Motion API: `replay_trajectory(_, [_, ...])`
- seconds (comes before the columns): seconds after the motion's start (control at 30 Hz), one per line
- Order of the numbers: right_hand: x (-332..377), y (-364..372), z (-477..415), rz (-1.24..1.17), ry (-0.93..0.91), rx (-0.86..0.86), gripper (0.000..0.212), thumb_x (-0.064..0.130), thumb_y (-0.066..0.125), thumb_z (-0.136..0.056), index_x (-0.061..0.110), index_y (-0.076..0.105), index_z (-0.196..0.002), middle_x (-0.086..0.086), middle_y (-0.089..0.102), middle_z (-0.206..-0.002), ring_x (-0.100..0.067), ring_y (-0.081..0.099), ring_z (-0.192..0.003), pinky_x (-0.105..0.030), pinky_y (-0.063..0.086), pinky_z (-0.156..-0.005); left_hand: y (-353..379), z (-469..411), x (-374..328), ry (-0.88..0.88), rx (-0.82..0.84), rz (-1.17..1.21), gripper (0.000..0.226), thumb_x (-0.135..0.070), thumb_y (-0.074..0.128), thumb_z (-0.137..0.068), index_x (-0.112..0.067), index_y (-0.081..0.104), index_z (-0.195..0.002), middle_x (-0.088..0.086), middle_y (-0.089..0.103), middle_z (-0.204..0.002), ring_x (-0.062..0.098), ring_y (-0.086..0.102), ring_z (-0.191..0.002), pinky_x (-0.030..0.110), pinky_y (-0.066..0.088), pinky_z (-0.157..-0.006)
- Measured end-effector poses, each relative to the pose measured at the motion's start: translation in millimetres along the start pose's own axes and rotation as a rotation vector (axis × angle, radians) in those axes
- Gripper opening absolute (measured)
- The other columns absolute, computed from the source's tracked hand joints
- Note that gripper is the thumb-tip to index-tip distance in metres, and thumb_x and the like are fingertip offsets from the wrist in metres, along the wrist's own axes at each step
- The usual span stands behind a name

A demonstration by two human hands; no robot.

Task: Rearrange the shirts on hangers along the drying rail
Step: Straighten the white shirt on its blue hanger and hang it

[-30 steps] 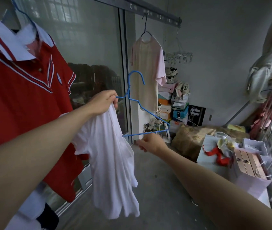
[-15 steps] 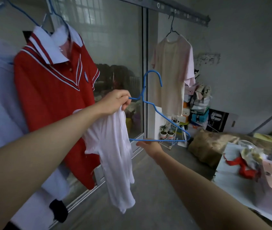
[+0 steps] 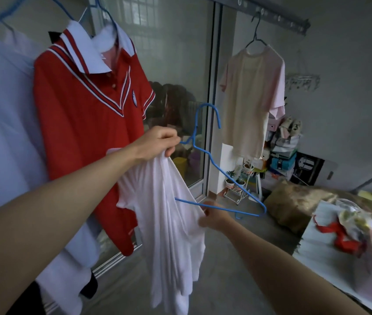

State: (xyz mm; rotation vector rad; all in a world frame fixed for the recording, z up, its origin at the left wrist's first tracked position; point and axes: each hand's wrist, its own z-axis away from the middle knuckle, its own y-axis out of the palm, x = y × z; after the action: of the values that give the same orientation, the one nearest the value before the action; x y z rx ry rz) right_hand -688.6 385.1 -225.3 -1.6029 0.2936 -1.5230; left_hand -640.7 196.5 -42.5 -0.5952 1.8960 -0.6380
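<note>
Hanging limp, creased white shirt (image 3: 169, 212); left hand (image 3: 157, 143) pinches it plus blue hanger (image 3: 218, 119); right hand (image 3: 214, 216) grips hanger bar.

Matt white cloth shirt (image 3: 169, 212), smooth blue hanger (image 3: 218, 120)

We find the scene dim and grey, lit by soft, cool daylight whose brightest patch is the barred window (image 3: 142, 10) showing in the glass door (image 3: 176, 64), a pane that also carries murky reflections lower down. Shadows are faint and soft-edged with no hard glare, so the red polo shirt (image 3: 85, 123) and the white shirt (image 3: 169, 223) stay evenly lit against the dull wall (image 3: 351, 110). We note wide-angle bending of the rail (image 3: 278, 18) and the door frame (image 3: 217, 87) toward the edges, and blur smearing the heap of bags (image 3: 330, 253) at lower right, while the centre stays fairly sharp.
</note>
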Motion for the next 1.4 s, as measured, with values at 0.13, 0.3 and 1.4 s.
replay_trajectory(0.13, [-27.5,-32.6,15.2,0.099,0.056,-0.076,0.02,0.007,0.057,-0.079,0.021,0.066,-0.09,0.01,0.055,-0.076,-0.007,0.049,-0.081,-0.01,0.034,-0.051,-2.2,1.3,12.0,-0.016,-0.053,0.01,0.04,-0.009,0.044,-0.096,-0.008,0.045,-0.056,0.007,0.052,-0.058,0.002,0.045,-0.054,0.009,0.036,-0.063])
replay_trajectory(0.3, [-51.9,-66.8,24.4,-0.182,0.206,-0.258,0.025,0.001,0.062,-0.077,0.021,0.058,-0.063,0.0,0.053,-0.061,-0.015,0.049,-0.057,-0.024,0.038,-0.053,-1.5,-3.1,18.4,-0.039,-0.059,0.013,0.038,-0.011,0.043,-0.097,0.0,0.05,-0.062,0.006,0.052,-0.061,0.0,0.046,-0.055,0.009,0.036,-0.065])
replay_trajectory(1.4, [-46.2,-145.8,62.3,-0.528,0.069,-0.591,0.03,-0.002,0.049,-0.075,0.022,0.067,-0.068,0.004,0.063,-0.07,-0.014,0.054,-0.068,-0.024,0.043,-0.059,48.4,-37.3,-6.2,0.041,-0.041,-0.258,0.04,-0.018,0.046,-0.094,-0.017,0.05,-0.055,0.008,0.062,-0.068,0.018,0.053,-0.066,0.033,0.039,-0.069])
